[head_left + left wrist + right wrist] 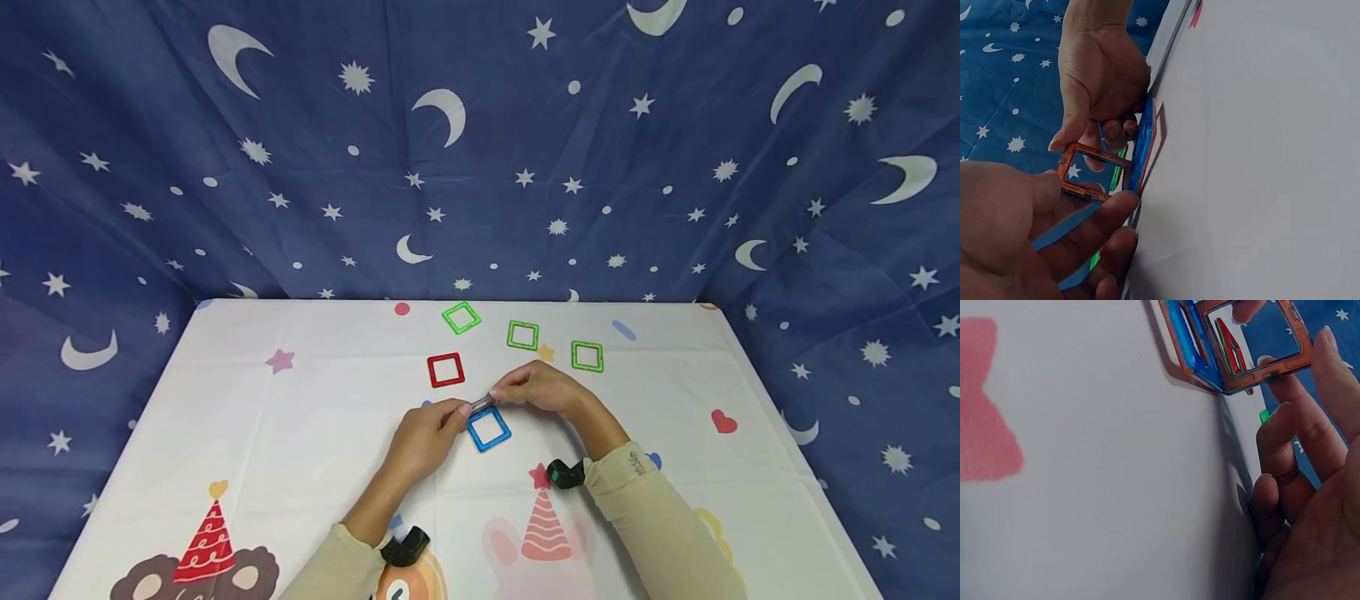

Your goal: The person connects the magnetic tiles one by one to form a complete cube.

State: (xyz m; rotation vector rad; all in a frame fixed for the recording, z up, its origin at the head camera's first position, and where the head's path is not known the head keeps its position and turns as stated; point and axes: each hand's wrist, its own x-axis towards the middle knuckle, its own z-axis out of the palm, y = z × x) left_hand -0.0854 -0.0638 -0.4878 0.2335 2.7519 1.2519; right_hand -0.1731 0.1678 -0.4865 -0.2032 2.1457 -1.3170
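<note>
An orange square magnetic tile (pixel 482 403) stands on edge between both hands, along the far side of a blue square magnetic tile (pixel 503 421) on the table. In the left wrist view, the left hand (pixel 997 212) pinches one side of the orange tile (pixel 1063 169) between thumb and fingers. The right hand (pixel 543 389) holds its opposite end by the fingertips. Seen from the right wrist, the orange tile's lower edge meets the blue tile (pixel 1180 337), and an orange-brown rim shows beneath the blue one.
Beyond the hands lies a red square tile (pixel 432 372). Three green square tiles, left (pixel 473 312), middle (pixel 523 323) and right (pixel 587 369), lie farther back. A white printed cloth (pixel 300 433) covers the table, and a blue starry curtain (pixel 495 225) rises behind it.
</note>
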